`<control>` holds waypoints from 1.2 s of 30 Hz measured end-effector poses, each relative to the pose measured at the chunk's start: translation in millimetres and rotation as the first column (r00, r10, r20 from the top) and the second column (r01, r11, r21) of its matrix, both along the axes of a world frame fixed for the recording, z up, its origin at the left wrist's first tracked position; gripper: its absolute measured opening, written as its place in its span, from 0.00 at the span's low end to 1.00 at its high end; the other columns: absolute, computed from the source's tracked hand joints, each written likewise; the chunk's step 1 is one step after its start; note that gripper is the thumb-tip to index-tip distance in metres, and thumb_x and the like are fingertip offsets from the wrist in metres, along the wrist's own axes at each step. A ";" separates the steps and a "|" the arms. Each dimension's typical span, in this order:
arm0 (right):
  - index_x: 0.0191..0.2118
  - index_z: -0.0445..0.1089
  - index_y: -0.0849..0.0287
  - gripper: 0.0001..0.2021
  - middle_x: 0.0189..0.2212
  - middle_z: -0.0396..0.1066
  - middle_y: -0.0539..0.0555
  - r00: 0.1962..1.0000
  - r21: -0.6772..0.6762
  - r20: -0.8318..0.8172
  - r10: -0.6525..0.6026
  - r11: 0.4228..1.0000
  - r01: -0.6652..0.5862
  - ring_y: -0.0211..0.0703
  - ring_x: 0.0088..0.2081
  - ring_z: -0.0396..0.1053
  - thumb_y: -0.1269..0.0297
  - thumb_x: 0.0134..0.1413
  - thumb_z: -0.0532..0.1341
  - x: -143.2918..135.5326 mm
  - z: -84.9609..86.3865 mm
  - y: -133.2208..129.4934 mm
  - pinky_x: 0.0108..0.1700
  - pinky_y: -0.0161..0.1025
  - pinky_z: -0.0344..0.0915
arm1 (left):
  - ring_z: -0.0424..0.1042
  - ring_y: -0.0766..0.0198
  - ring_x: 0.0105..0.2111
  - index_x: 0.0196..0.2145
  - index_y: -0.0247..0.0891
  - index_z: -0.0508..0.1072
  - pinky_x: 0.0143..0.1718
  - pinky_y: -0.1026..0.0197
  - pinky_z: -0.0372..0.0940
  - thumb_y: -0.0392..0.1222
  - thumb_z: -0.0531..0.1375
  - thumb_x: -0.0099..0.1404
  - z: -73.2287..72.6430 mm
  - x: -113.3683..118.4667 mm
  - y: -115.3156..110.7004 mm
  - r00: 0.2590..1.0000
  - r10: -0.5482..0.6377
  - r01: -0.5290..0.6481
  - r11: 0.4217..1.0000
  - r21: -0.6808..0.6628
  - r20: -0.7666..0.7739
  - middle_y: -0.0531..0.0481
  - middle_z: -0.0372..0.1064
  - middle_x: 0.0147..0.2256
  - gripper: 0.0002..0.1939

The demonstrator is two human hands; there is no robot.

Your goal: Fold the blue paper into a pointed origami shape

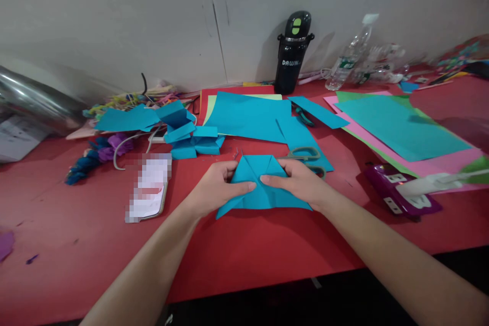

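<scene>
Between my hands is a sheet of blue paper [263, 198], partly folded, with its two upper corners turned in. My left hand [217, 183] grips its left side, the thumb on top and the fingers tucked behind. Gripping the right side the same way, my right hand [301, 183] has its thumb pressed near the middle crease. Scissors [305, 154] lie just beyond my right hand, on blue paper. Folded blue paper pieces [191, 135] sit behind and to the left of the held sheet.
A phone [151, 186] lies to the left on the red table [229, 265]. Flat blue sheets [248, 117] spread behind. At the right are stacked coloured papers [405, 122] and a purple power strip [401, 191]. A black flask [293, 56] and a plastic bottle [349, 58] stand by the wall.
</scene>
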State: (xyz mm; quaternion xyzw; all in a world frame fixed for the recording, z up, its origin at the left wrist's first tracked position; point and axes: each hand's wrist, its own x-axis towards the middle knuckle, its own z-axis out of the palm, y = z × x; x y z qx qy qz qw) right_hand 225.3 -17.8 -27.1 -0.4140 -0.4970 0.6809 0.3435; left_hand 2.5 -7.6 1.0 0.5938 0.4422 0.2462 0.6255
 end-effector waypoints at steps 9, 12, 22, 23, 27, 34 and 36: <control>0.40 0.77 0.56 0.16 0.39 0.79 0.55 1.000 0.011 0.003 -0.008 1.000 0.008 0.53 0.43 0.77 0.54 0.46 0.73 -2.0 -0.9 0.0 0.47 0.53 0.75 | 0.79 0.49 0.40 0.40 0.34 0.77 0.40 0.49 0.75 0.47 0.70 0.57 0.2 -0.1 -0.7 1.000 0.014 -0.014 1.000 -0.014 0.009 0.42 0.79 0.39 0.16; 0.40 0.77 0.56 0.18 0.40 0.80 0.55 1.000 0.022 0.012 -0.019 1.000 0.019 0.52 0.42 0.77 0.57 0.42 0.75 -3.8 1.0 -1.1 0.47 0.53 0.75 | 0.79 0.49 0.40 0.39 0.34 0.77 0.40 0.49 0.75 0.46 0.70 0.57 0.6 0.5 0.0 1.000 0.008 -0.008 1.000 -0.009 -0.008 0.42 0.79 0.38 0.16; 0.38 0.77 0.57 0.16 0.38 0.80 0.53 0.999 0.029 0.028 -0.028 0.999 0.027 0.48 0.38 0.77 0.61 0.41 0.75 -2.9 0.1 -0.8 0.43 0.48 0.76 | 0.79 0.48 0.41 0.39 0.34 0.76 0.41 0.49 0.75 0.43 0.70 0.57 2.0 -0.8 1.0 0.999 -0.030 0.030 1.000 0.009 -0.027 0.43 0.78 0.38 0.14; 0.38 0.77 0.57 0.16 0.38 0.80 0.54 0.999 0.026 0.024 -0.028 0.999 0.027 0.48 0.38 0.77 0.61 0.41 0.75 -2.8 0.0 -0.8 0.43 0.48 0.76 | 0.79 0.48 0.41 0.39 0.34 0.76 0.41 0.49 0.75 0.43 0.70 0.57 2.0 -1.1 1.1 0.999 -0.028 0.028 1.000 0.004 -0.028 0.43 0.78 0.38 0.14; 0.38 0.77 0.57 0.17 0.38 0.80 0.54 0.999 0.000 0.009 -0.044 0.999 0.044 0.50 0.39 0.78 0.60 0.40 0.76 -2.9 0.2 -1.9 0.44 0.50 0.76 | 0.78 0.49 0.41 0.42 0.34 0.75 0.41 0.49 0.75 0.42 0.70 0.57 2.5 -4.9 2.3 0.998 -0.060 0.060 0.998 -0.013 -0.015 0.42 0.78 0.40 0.16; 0.38 0.76 0.56 0.18 0.38 0.80 0.55 0.980 -0.037 -0.009 -0.197 0.980 0.197 0.52 0.40 0.78 0.56 0.42 0.75 -3.2 -0.9 -4.4 0.44 0.52 0.76 | 0.79 0.54 0.42 0.49 0.41 0.73 0.40 0.55 0.75 0.44 0.69 0.59 9.8 -21.0 5.3 0.997 -0.070 0.069 0.998 -0.010 -0.014 0.47 0.79 0.42 0.20; 0.36 0.76 0.56 0.17 0.35 0.80 0.54 0.969 -0.034 0.010 -0.245 0.969 0.245 0.51 0.38 0.78 0.55 0.41 0.76 -4.3 -0.6 -4.4 0.42 0.50 0.76 | 0.80 0.55 0.38 0.45 0.40 0.75 0.37 0.58 0.75 0.46 0.68 0.61 13.0 -24.3 5.9 0.998 -0.022 0.022 1.000 0.003 -0.054 0.48 0.79 0.38 0.16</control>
